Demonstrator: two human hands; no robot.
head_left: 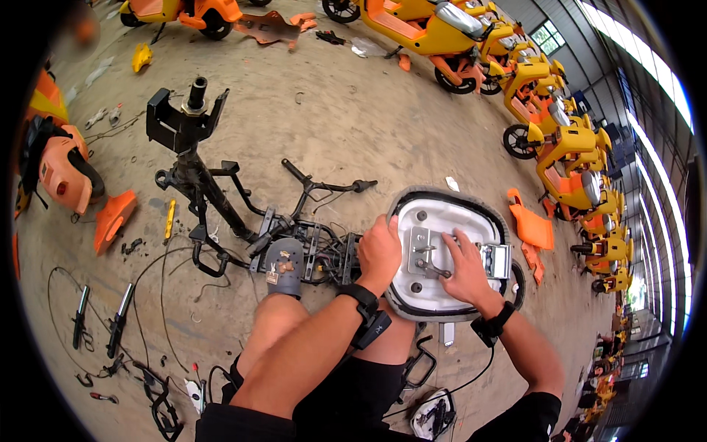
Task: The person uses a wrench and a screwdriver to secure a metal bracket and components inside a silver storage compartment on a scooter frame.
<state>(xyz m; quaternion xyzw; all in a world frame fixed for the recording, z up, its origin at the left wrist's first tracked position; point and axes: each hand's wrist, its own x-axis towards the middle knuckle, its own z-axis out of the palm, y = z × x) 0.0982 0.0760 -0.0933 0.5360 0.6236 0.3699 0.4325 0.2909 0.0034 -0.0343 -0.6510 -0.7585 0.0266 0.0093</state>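
An upside-down scooter seat (434, 295) rests over my right thigh, its white hollow underside facing up and a dark padded rim around it. My left hand (379, 254) is closed on the seat's left rim. My right hand (465, 265) lies over the right part of the underside, fingers stretched and apart. Beside its fingertips is a metal plate (419, 240) with a pin standing up from it. A short metal piece with a dark round end lies by my right thumb. At the seat's right edge sits a silvery hinge-like bracket (498, 261).
A bare black scooter frame (213, 191) stands ahead on the left, handlebars (324, 184) beside it. Two shock absorbers (119, 320), cables and a yellow-handled tool (170, 219) lie on the floor. Orange panels (532, 225) lie right. Yellow scooters (567, 155) line the far right.
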